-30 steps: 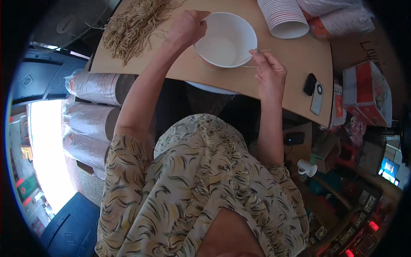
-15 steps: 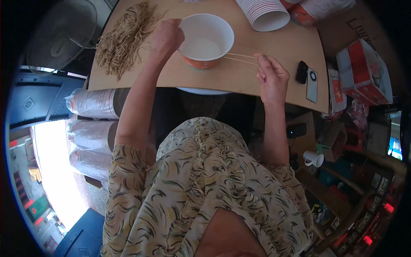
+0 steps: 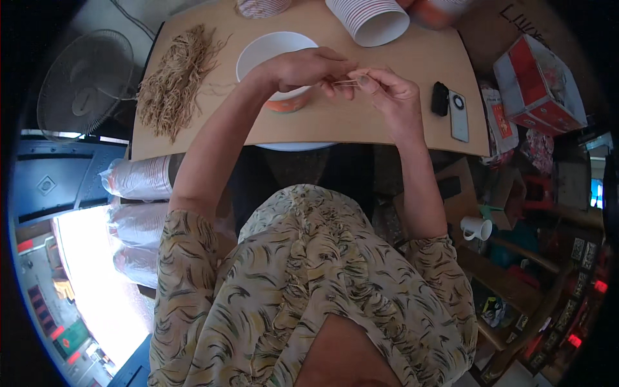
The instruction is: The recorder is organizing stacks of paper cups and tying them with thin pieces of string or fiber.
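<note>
A white paper tub with an orange outer band stands upright on the table, partly hidden behind my left forearm. Over its right edge reaches my left hand, fingers bent around thin tan cord. My right hand pinches the same cord between thumb and fingers, just beside the left fingertips. Short lengths of cord show between the two hands; how they loop is too fine to make out. A tangled pile of tan cords lies at the table's left, a few loose strands trailing toward the tub.
Stacked paper tubs lie sideways at the back of the wooden table. A phone and a black object rest at the right. Wrapped tub stacks sit below left, near a fan. A red-and-white box stands far right.
My left hand has moved right, from the tub's left rim across to my right hand. The cord that stretched from the tub to my right hand is now gathered between both hands.
</note>
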